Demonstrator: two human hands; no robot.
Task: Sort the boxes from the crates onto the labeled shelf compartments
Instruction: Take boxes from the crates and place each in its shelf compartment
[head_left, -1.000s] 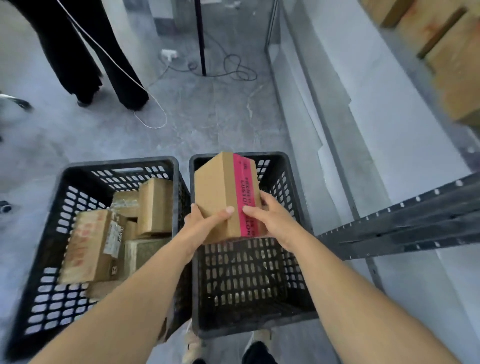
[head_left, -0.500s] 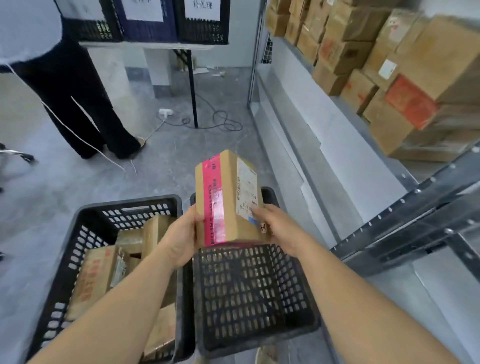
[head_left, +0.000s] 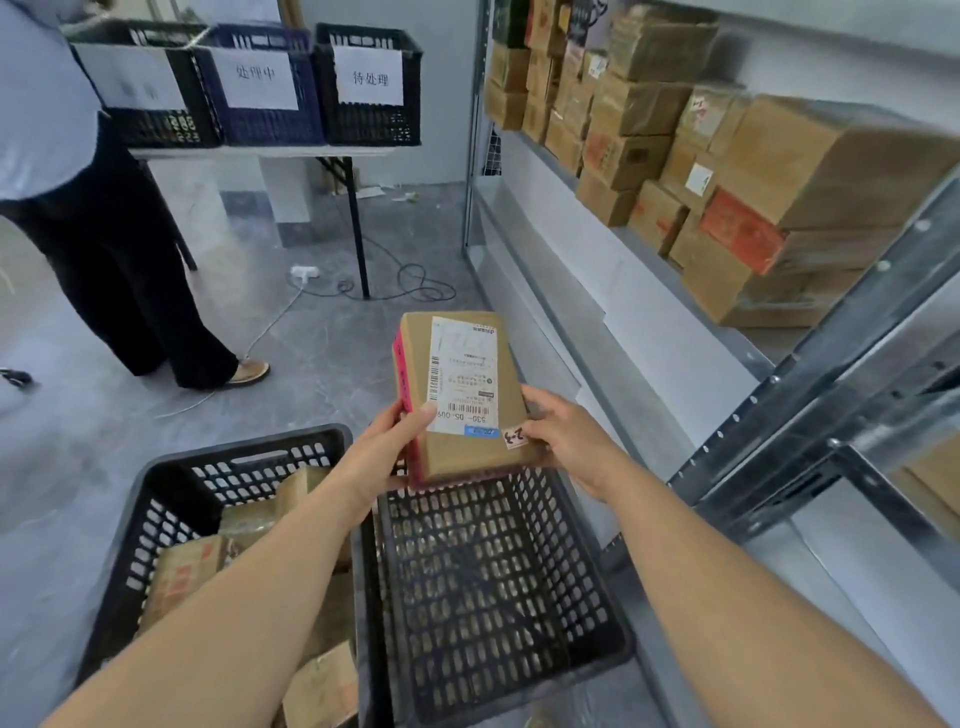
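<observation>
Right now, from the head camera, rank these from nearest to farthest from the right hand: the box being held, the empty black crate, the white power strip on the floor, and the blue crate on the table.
1. Held box: gripped by the right hand.
2. Empty black crate: just below the hand.
3. White power strip: on the floor, ahead and left.
4. Blue crate: on the far table, upper left.

Soft, even indoor light fills the scene, with faint shadows and no hard glare. Wide-angle distortion bends the metal shelf (head_left: 810, 374) frame at the right edge. Stacked cartons (head_left: 810, 171) near the right edge are smeared with blur; the held box's label (head_left: 462, 374) is mostly legible.
</observation>
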